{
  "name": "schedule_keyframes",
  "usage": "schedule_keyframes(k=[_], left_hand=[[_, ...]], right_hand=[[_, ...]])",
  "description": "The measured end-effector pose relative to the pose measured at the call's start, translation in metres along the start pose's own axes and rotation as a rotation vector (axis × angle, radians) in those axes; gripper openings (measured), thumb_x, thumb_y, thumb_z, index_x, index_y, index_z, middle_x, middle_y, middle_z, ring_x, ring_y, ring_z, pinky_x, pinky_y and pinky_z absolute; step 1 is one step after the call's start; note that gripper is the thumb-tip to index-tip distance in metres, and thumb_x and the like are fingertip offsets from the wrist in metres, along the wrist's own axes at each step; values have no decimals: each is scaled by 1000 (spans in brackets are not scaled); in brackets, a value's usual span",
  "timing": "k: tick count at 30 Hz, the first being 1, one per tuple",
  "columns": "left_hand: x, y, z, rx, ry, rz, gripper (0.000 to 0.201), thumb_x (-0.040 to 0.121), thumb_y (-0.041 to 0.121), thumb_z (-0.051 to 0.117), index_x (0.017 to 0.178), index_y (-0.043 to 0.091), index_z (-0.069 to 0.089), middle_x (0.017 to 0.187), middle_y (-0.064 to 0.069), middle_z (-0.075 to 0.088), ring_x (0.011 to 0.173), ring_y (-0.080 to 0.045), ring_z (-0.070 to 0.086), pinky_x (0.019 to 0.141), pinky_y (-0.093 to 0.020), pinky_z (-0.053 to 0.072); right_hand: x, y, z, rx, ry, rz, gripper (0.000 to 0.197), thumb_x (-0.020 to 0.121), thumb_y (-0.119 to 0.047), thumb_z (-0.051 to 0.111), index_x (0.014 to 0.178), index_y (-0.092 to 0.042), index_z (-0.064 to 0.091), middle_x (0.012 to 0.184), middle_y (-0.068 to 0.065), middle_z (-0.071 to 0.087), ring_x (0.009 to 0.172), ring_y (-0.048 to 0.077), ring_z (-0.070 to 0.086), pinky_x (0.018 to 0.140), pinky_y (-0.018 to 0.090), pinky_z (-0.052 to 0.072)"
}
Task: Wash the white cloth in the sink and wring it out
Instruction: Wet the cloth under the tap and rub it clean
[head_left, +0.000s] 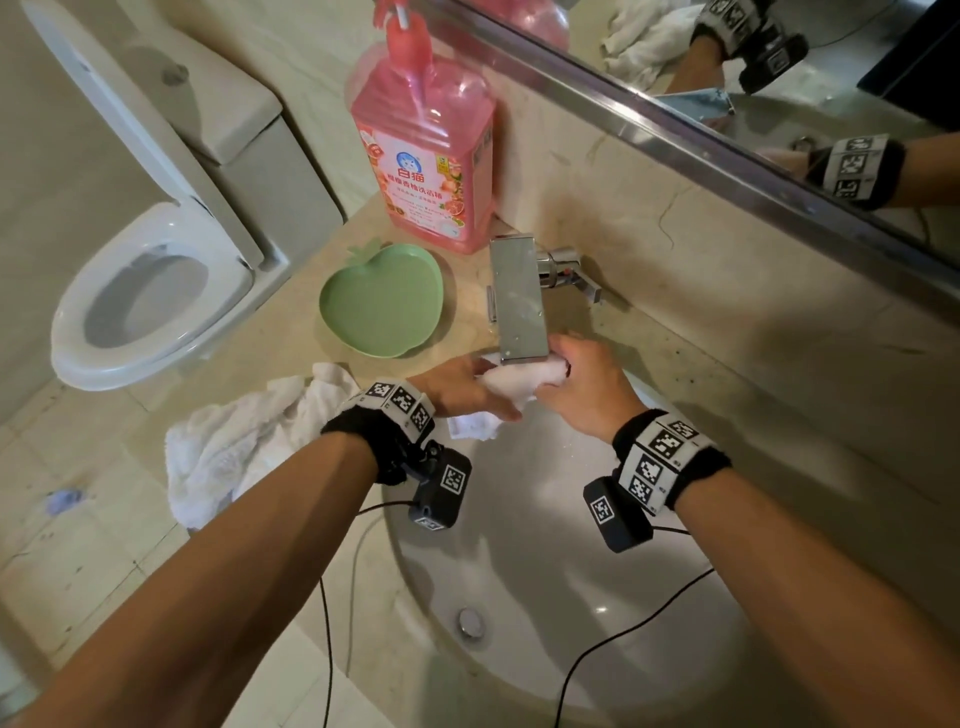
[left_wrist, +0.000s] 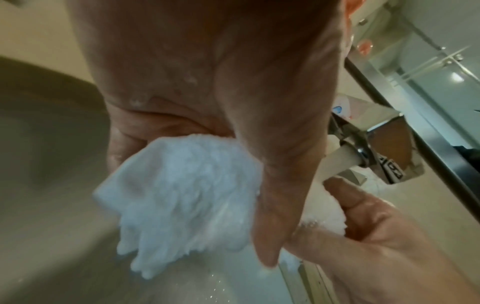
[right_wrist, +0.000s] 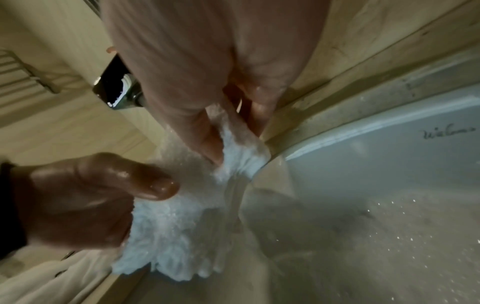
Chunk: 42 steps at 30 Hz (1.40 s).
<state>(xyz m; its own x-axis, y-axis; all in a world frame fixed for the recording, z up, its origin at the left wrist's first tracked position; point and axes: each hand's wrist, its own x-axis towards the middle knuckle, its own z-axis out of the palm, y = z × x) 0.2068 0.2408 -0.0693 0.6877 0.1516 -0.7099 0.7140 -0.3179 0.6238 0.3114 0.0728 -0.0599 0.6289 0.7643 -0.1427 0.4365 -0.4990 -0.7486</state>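
A small wet white cloth (head_left: 519, 382) is bunched between both hands, right under the spout of the chrome faucet (head_left: 519, 301) at the back of the white sink (head_left: 545, 545). My left hand (head_left: 467, 387) grips its left part, with the loose end (left_wrist: 179, 201) hanging below the palm. My right hand (head_left: 582, 384) pinches the other end (right_wrist: 233, 152) between thumb and fingers. Water runs off the cloth into the basin in the right wrist view, where the left hand's thumb (right_wrist: 153, 185) presses on the cloth.
A second white towel (head_left: 249, 441) lies crumpled on the counter left of the sink. A green apple-shaped dish (head_left: 382, 304) and a pink pump bottle (head_left: 423, 150) stand behind it. A toilet (head_left: 150, 291) is further left. The mirror (head_left: 779, 67) runs along the wall.
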Motion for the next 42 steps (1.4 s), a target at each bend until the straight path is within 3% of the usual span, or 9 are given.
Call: schedule_keyframes(k=[4,7,9,12,15,21,28,37,42], left_hand=[[9,7,10,309,28,12,57,66,37,84,119,27,64,105,7,66,98,-16,63,87,-27,47],[11,8,19,496,148,106,13,79,24,69,91,25,64,96,-1,69,89,-21,63,76,-24,44],[13,6,22,597,204,219,24,85,22,57,108,23,64,108,-5,68,103,-25,63,86,-30,50],[13,8,22,756,289,351,38,88,27,53,126,23,59,122,-10,63,108,-30,61,88,-35,51],[10,14,27,879,286,290,27,84,31,55,107,22,65,102,-9,69,86,-31,67,68,-31,51],[19,20,29,838,338,110,18,91,28,47,96,18,61,72,3,57,56,-12,49,47,-22,35],[23,25,37,785,281,113,36,90,35,52,125,28,59,122,0,64,103,-24,63,86,-35,54],[26,18,33,746,248,185,44,92,45,53,132,26,52,125,-5,63,108,-26,60,84,-30,45],[17,8,15,372,64,197,64,81,52,67,139,35,46,146,4,46,132,-22,47,107,-38,39]], right_hand=[[1,3,-1,-86,-3,-82,27,71,3,74,94,-9,67,85,-7,49,77,18,51,64,24,34],[2,12,-5,22,-166,85,38,73,-5,76,92,-31,57,94,-9,52,89,17,55,66,17,40],[1,16,-8,198,-293,204,54,71,-10,82,100,-39,47,108,-15,54,100,14,58,69,8,43],[1,14,-7,436,-412,418,85,63,-10,88,125,-43,39,122,-2,54,105,24,65,66,29,60],[7,8,3,225,-454,375,90,67,-13,85,144,-28,41,123,4,59,101,26,67,72,44,63],[20,9,22,-236,-411,217,61,80,-34,77,136,-25,53,116,-1,66,103,18,64,90,36,57],[19,14,29,-536,-304,52,15,88,-28,69,102,-22,69,85,-5,65,72,16,62,62,25,42],[16,21,26,-413,-212,50,30,83,-36,76,107,-26,63,88,-5,64,81,18,66,65,26,47],[17,23,11,-229,-450,3,50,80,-27,66,129,-21,54,128,-2,57,113,21,59,91,38,53]])
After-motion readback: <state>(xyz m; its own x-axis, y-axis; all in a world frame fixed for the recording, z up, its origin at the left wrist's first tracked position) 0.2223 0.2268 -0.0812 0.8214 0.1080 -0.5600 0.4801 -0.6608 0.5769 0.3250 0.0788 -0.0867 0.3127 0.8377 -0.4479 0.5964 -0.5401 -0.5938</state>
